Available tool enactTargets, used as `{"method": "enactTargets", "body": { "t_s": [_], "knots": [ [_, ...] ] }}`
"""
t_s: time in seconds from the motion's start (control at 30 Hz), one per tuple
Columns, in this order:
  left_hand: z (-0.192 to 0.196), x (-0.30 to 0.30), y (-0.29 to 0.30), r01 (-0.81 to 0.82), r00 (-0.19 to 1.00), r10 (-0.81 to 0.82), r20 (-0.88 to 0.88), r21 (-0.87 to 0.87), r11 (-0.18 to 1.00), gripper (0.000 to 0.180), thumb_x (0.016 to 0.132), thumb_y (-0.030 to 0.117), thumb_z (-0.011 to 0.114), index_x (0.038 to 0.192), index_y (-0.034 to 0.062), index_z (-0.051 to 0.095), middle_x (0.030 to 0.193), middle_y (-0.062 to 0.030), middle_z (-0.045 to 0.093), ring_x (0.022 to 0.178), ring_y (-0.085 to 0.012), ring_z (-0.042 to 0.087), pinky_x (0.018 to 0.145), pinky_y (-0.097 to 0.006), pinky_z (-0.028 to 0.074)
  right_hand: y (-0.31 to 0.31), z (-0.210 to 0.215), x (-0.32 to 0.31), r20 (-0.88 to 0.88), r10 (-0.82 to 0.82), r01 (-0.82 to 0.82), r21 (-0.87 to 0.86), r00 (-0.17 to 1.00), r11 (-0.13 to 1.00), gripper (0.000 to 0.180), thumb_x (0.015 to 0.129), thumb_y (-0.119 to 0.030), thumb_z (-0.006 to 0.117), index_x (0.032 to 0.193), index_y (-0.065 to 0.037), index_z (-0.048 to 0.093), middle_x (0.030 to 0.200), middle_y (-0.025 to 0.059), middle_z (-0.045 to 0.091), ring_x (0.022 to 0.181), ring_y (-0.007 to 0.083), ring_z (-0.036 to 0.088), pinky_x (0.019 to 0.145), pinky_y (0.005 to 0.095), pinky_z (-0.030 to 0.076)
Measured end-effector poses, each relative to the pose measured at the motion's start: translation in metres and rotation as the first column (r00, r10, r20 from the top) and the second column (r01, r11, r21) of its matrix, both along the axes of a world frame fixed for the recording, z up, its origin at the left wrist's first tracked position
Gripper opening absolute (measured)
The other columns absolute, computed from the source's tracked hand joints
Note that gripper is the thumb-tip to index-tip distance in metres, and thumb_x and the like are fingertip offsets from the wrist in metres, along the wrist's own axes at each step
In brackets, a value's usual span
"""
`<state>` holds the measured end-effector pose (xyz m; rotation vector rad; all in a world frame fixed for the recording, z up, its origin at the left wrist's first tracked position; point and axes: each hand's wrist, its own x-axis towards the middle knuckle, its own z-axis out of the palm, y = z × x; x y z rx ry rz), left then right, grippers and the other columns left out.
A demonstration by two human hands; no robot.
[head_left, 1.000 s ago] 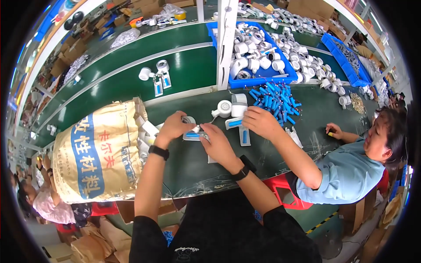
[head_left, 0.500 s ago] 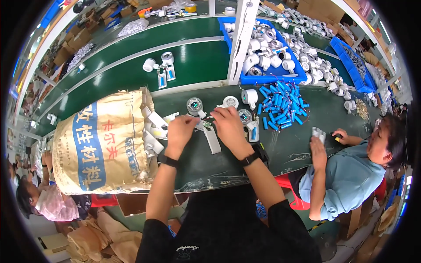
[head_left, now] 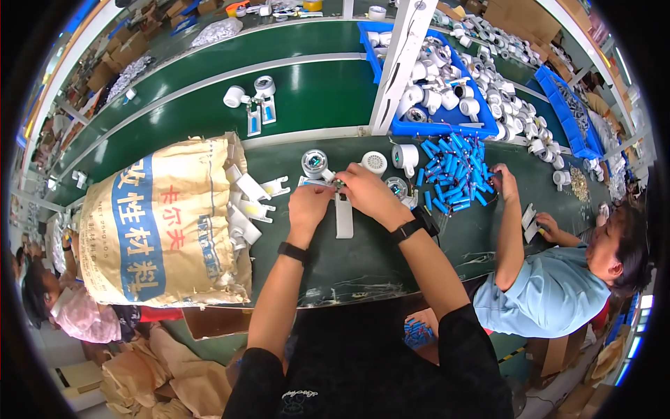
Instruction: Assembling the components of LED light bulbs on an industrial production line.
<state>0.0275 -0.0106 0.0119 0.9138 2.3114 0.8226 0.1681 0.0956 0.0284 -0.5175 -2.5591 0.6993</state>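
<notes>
An oblong white plastic handle [head_left: 345, 220], green-flecked at its far end, is pinched there by the right hand [head_left: 370, 192] — the left hand [head_left: 309, 208] alongside (its grip I cannot tell) — midway between the dark green table's [head_left: 352, 269] near and far edges.

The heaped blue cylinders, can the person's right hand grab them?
Probably yes: the right hand is near the blue cylinders, uncovered, though round white plastic housings sit partly between.
</notes>
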Motion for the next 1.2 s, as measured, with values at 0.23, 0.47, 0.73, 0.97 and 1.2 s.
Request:
{"method": "enactTargets", "body": {
  "t_s": [0.23,0.47,0.73,0.97,1.2],
  "knots": [
    [0.011,0.005,-0.013,0.232,0.915,-0.099,-0.391,0.309,0.922,0.014,0.087,0.022,0.071,0.095,0.0111,0.077,0.09,-0.0072,0.07,0.079,-0.0285,0.07,0.069,-0.039,0.055,0.011,-0.003,0.009,-0.059,-0.075,0.073,-0.039,0.995,0.997,0.01,0.086,-0.005,0.064,0.095,-0.001,0.061,0.092,0.0199,0.063,0.089,0.0402,0.063,0.077,0.0494,0.05],
    [0.009,-0.009,0.011,0.688,0.559,-0.376,-0.739,0.16,0.708,0.011,0.085,0.012,0.071,0.095,0.0124,0.075,0.093,-0.0037,0.061,0.085,-0.0235,0.066,0.068,-0.038,0.055,0.029,-0.015,0.001,-0.09,0.011,-0.012,-0.014,0.996,1.0,0.009,0.086,-0.004,0.062,0.095,-0.001,0.061,0.09,0.0186,0.065,0.086,0.0414,0.064,0.076,0.0493,0.051],
    [0.012,-0.017,0.012,0.744,0.493,-0.475,-0.729,0.07,0.665,0.011,0.083,0.011,0.072,0.094,0.0115,0.075,0.091,-0.0031,0.06,0.088,-0.0218,0.065,0.07,-0.036,0.055,0.031,-0.006,0.007,-0.053,0.029,-0.031,-0.036,0.998,0.999,0.01,0.087,-0.007,0.063,0.096,-0.003,0.066,0.086,0.0177,0.067,0.086,0.0394,0.065,0.076,0.0476,0.051],
    [0.017,-0.026,0.01,0.772,0.531,-0.525,-0.665,0.124,0.624,0.018,0.078,0.011,0.076,0.096,0.0119,0.075,0.095,-0.0024,0.06,0.092,-0.0225,0.065,0.074,-0.037,0.055,0.034,-0.006,0.005,-0.024,0.036,-0.037,-0.035,0.999,0.999,0.015,0.087,-0.008,0.066,0.101,-0.003,0.067,0.092,0.016,0.069,0.086,0.0358,0.066,0.077,0.0432,0.053],
    [0.016,-0.028,0.008,0.779,0.569,-0.535,-0.624,0.201,0.594,0.015,0.079,0.011,0.074,0.094,0.0122,0.074,0.096,-0.0019,0.062,0.095,-0.0215,0.064,0.075,-0.037,0.055,0.032,-0.002,0.005,-0.044,0.053,-0.055,-0.041,0.998,0.998,0.015,0.087,-0.007,0.067,0.101,-0.003,0.066,0.094,0.0155,0.069,0.085,0.0352,0.066,0.076,0.0418,0.054]
  ]
}}
